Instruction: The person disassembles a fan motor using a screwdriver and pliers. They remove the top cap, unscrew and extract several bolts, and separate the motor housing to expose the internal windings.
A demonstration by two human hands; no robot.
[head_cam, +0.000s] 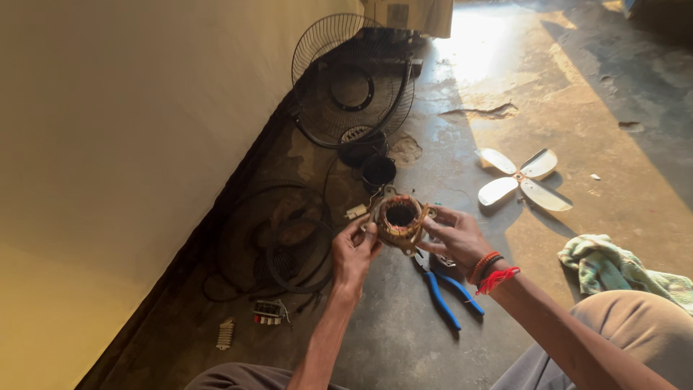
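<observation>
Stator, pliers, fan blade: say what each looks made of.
Stator: metal frame with copper-coloured wire windings around the bore, dull. Both hands, left and right, hold it.
Pliers: dark metal jaws, probably steel; glossy blue handles, likely plastic or rubber.
Fan blade: pale, smooth, thin; plastic or painted metal, cannot tell.

left: I see the wall and fan guards crowding it.
below: blue pliers lie underhand.
right: I find open floor past the fan blade.
</observation>
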